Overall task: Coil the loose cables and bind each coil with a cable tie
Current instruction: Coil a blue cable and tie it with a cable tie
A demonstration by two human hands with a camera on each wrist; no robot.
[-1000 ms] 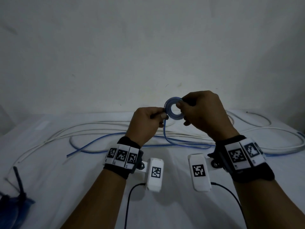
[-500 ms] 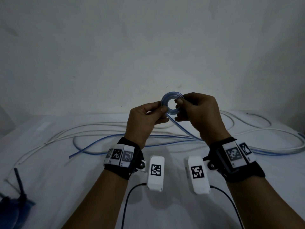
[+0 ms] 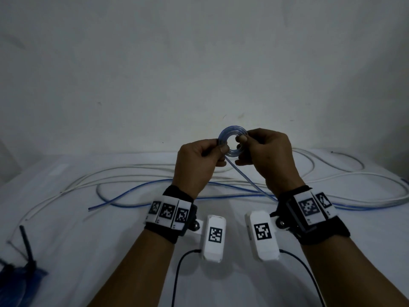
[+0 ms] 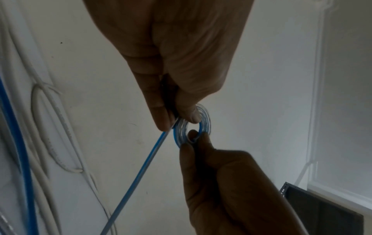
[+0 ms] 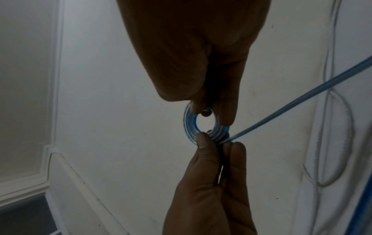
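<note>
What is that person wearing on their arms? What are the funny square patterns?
Both arms are bare, with no sleeves. Each wrist has a black strap carrying white tags printed with black-and-white square codes. A white box with another code hangs from each strap, and a thin black cable runs out of each box.

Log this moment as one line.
stage: coiling | left hand: pinches blue coil | right hand: pinches coil's opposite side | blue tail: uncoiled, trailing to table | tie: none on coil
</note>
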